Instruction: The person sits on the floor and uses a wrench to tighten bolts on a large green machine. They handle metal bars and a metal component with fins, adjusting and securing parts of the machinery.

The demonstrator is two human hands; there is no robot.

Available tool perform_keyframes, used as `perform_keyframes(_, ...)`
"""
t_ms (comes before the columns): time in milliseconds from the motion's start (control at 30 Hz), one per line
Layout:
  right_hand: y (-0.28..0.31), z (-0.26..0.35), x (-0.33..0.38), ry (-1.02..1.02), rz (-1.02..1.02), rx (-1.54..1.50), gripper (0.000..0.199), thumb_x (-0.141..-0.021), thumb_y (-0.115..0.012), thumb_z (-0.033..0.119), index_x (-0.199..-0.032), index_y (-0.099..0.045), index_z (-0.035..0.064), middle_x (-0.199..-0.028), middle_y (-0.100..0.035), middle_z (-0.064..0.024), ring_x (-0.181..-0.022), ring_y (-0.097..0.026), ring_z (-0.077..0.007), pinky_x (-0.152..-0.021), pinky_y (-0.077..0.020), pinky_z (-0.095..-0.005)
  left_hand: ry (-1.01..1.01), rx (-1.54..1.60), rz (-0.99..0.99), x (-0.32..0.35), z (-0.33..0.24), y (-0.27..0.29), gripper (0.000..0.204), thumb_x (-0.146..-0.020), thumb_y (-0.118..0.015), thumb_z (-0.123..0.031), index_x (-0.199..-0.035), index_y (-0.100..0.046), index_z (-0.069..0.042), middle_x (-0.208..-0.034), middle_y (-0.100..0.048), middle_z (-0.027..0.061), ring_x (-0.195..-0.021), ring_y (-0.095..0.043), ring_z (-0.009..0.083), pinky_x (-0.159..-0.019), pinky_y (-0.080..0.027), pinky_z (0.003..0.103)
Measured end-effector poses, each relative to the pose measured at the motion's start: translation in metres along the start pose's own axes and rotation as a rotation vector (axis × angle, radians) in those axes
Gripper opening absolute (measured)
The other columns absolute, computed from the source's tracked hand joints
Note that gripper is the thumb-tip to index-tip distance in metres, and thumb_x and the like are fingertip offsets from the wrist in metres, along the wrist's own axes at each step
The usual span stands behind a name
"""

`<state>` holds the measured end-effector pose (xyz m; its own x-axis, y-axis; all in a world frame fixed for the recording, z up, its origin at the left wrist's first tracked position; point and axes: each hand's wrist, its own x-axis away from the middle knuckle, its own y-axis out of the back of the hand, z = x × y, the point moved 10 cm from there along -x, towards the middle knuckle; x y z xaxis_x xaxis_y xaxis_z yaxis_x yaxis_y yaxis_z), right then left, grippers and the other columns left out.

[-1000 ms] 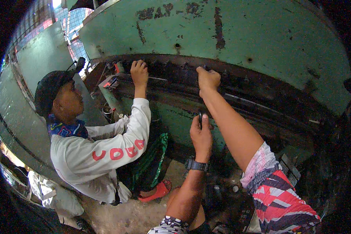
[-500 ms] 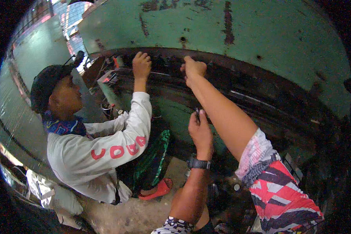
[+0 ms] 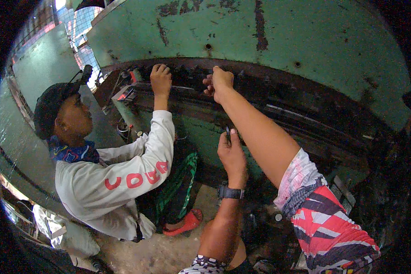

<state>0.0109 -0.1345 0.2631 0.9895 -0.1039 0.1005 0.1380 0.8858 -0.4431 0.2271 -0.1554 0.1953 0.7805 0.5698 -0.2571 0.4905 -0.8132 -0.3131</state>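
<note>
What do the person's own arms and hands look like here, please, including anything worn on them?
Both forearms are bare. The left hand has a dark wristwatch at the wrist. The right hand wears nothing; its upper arm carries a short sleeve patterned in red, white and dark stripes.

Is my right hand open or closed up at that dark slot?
Closed. The right hand is a fist at the dark slot of the green machine, fingers curled; anything inside cannot be told.

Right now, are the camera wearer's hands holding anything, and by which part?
The left hand pinches a small dark slim object by its lower end. The right hand is closed against the machine's dark slot; whether it holds anything cannot be told.
</note>
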Motion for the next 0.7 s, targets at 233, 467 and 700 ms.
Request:
perform_keyframes(233,0.004,0.034,0.017,0.394,-0.201,0.467,0.039,-0.076,-0.081,0.034,-0.089,-0.069,-0.0006,-0.087,-0.071,-0.0166,-0.081,-0.067,-0.032,-0.069,-0.0524,-0.0425,0.015,0.058,0.011,-0.005,0.001,-0.003,0.028,-0.104,-0.053,-0.023,-0.096,-0.058,0.003,-0.083,-0.059,0.001,-0.074,-0.048,0.0074,-0.067,-0.041,0.027)
perform_keyframes(467,0.101,0.055,0.072,1.086,-0.329,0.965,0.025,-0.081,-0.075,0.026,-0.091,-0.068,0.0042,-0.097,-0.066,-0.0148,-0.094,-0.062,-0.0354,-0.085,-0.0471,-0.0459,0.085,0.14,-0.053,-0.006,0.008,0.004,0.028,-0.103,-0.055,-0.028,-0.092,-0.058,-0.002,-0.074,-0.056,-0.0003,-0.066,-0.048,0.0082,-0.061,-0.039,0.028)
perform_keyframes(700,0.212,0.085,-0.027,0.789,-0.199,0.99,0.055,-0.076,-0.085,0.037,-0.104,-0.066,-0.006,-0.102,-0.069,-0.0194,-0.095,-0.065,-0.0301,-0.085,-0.0501,-0.0423,0.091,0.187,0.045,0.015,0.015,-0.032,0.026,-0.103,-0.055,-0.026,-0.091,-0.057,-0.004,-0.075,-0.054,-0.0014,-0.068,-0.05,0.0086,-0.063,-0.04,0.027)
